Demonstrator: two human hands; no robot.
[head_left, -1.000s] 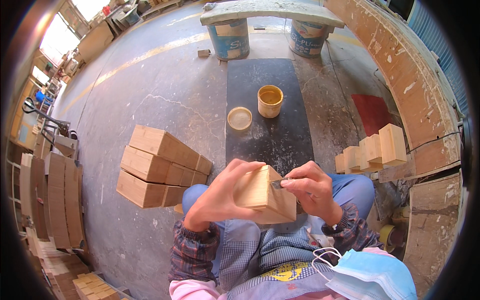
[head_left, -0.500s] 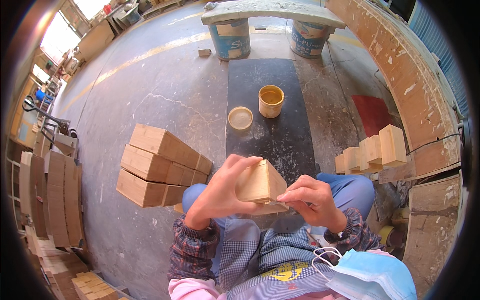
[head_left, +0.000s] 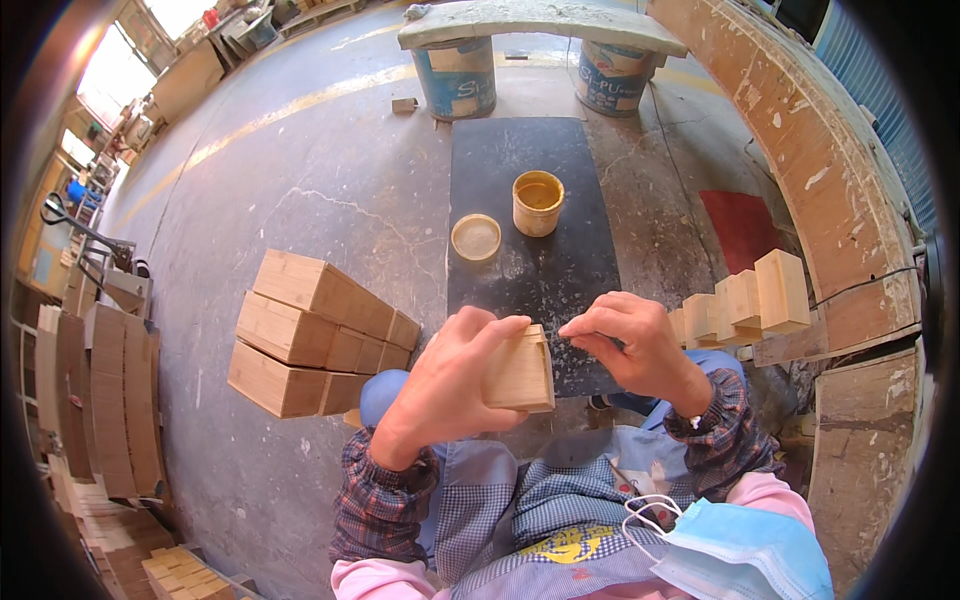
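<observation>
While the left hand (head_left: 450, 372) has its grip around a pale wooden block (head_left: 518, 372), pressing on its far and near ends, the right hand (head_left: 638, 342) is just beside the block, not touching it. The right grip has its fingertips bent close together, but I cannot tell if they pinch something small. The wooden block is up in the air in front of the lap, toward the near edge of a black board (head_left: 500, 150). On that board, a tub (head_left: 538, 223) of yellow stuff stands nearer the right edge, and a round lid (head_left: 476, 238) lies by the left edge. More blocks (head_left: 292, 328) are piled on the floor (head_left: 370, 170), left of the board.
</observation>
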